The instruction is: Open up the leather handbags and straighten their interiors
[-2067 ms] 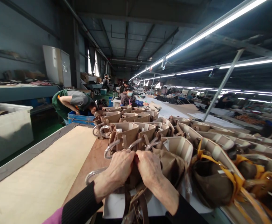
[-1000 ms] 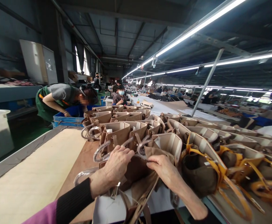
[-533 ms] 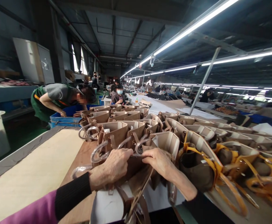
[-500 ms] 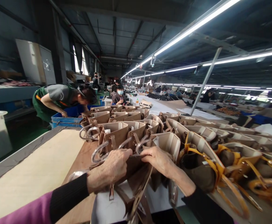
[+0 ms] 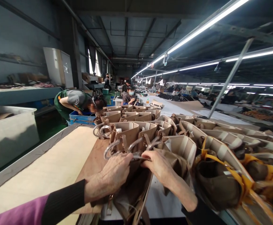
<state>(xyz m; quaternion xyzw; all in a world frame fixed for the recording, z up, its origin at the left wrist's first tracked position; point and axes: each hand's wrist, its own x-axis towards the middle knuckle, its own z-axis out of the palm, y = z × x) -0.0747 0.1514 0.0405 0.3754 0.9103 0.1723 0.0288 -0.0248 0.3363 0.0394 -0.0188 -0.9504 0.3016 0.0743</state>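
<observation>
Both hands pinch the top edge of a brown handbag (image 5: 129, 193) that hangs tilted toward me, its strap with a metal buckle dangling at the left. My left hand (image 5: 111, 173) has its fingers closed on that edge. A short span away, my right hand (image 5: 159, 165) grips the same edge between thumb and fingers. The bag's lower part runs out of the bottom of the view. Just beyond the hands stand several beige handbags (image 5: 127, 134) with plastic-wrapped handles. Near my right forearm is a dark bag with a yellow strap (image 5: 217, 175).
Rows of beige bags (image 5: 225, 137) fill the table to the right. A pale board (image 5: 61, 162) lies on the left. Beyond it a person in a green apron (image 5: 75, 100) bends over a blue crate (image 5: 82, 118). A white bin (image 5: 12, 137) stands far left; a slanted metal pole (image 5: 231, 78) rises at right.
My view has turned slightly left, so the surroundings have shifted right. Both hands still grip the handbag's edge, held at nearly the same place in front of me.
</observation>
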